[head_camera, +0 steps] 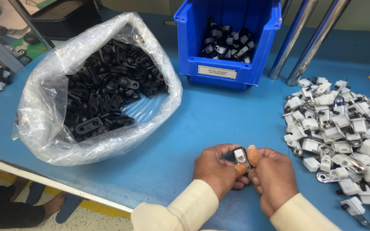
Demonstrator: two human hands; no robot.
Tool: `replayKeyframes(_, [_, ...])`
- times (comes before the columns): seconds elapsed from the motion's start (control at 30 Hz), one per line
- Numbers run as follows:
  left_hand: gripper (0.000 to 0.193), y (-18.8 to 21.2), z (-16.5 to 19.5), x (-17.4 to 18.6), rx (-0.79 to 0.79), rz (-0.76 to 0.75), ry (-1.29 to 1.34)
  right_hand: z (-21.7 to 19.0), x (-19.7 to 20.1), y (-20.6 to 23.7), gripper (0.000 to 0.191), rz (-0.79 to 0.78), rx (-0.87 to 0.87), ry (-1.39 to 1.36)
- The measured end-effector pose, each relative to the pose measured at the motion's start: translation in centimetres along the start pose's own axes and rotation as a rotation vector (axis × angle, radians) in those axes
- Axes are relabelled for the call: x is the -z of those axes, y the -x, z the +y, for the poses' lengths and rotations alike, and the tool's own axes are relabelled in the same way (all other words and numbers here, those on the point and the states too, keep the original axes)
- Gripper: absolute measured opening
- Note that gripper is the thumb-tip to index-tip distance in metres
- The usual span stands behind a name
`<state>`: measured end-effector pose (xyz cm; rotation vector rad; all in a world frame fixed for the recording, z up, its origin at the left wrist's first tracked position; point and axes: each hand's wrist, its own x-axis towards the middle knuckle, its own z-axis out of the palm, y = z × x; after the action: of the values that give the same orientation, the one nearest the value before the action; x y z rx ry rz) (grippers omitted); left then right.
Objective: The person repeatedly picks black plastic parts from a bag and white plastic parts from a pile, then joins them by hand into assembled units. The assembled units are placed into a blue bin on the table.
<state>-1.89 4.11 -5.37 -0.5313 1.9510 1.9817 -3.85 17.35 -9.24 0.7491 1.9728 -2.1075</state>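
Note:
My left hand (pixel 216 170) and my right hand (pixel 274 175) meet over the blue table near its front edge. Together they pinch one small part (pixel 240 155), a black plastic piece with a white block set in it. Both thumbs wear orange finger cots and press on the part from either side. Cream sleeves cover my wrists. A heap of white blocks with metal clips (pixel 343 137) lies just right of my right hand. A clear plastic bag of black plastic pieces (pixel 103 92) sits open to the left.
A blue bin (pixel 223 68) with assembled black-and-white parts stands at the back centre. Two metal poles (pixel 305 38) rise behind the heap. The table's white front edge (pixel 52 184) runs at lower left, with another person's feet in sandals below it.

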Motion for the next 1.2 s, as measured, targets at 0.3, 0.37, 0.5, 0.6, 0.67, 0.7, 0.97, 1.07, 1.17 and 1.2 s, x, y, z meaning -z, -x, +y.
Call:
replayKeyframes(0.3, [0.047, 0.3, 0.2, 0.0, -0.008, 0.009, -0.026, 1.3, 3.0, 3.8, 0.024, 0.037, 1.383, 0.809])
replayKeyframes(0.37, [0.047, 0.2, 0.1, 0.0, -0.003, 0.007, -0.005, 0.9, 3.5, 3.5, 0.024, -0.035, 1.009, 0.700])
replayKeyframes(0.5, [0.047, 0.1, 0.4, 0.0, 0.070, -0.006, 0.167, 0.2, 3.4, 2.7, 0.021, -0.120, 0.009, 0.188])
replayKeyframes(0.6, [0.045, 0.5, 0.6, -0.1, 0.085, -0.043, 0.167, -0.2, 3.0, 2.7, 0.024, -0.131, -0.085, 0.024])
replayKeyframes(0.67, [0.045, 0.7, 0.7, -0.3, 0.084, -0.044, 0.116, -0.3, 2.8, 2.8, 0.024, -0.118, -0.092, -0.021])
replayKeyframes(0.7, [0.045, 0.9, 0.7, -0.4, 0.049, -0.027, 0.090, -0.3, 2.6, 2.9, 0.023, -0.097, -0.086, -0.044])
replayKeyframes(0.97, [0.044, 2.5, 0.4, -1.3, 0.027, 0.070, 0.076, 1.0, 1.7, 3.1, 0.017, 0.095, -0.048, -0.159])
replayKeyframes(1.07, [0.043, 2.8, 0.1, -1.6, 0.077, 0.109, 0.173, 1.7, 2.0, 3.8, 0.026, 0.056, 0.036, -0.077])
replayKeyframes(1.17, [0.049, 2.9, -0.3, -1.3, 0.141, 0.127, 0.224, 2.2, 2.6, 4.8, 0.025, -0.050, 0.148, 0.064])
replayKeyframes(1.2, [0.049, 3.0, -0.6, -1.3, 0.122, 0.125, 0.213, 2.3, 2.8, 5.0, 0.022, -0.054, 0.143, 0.108])
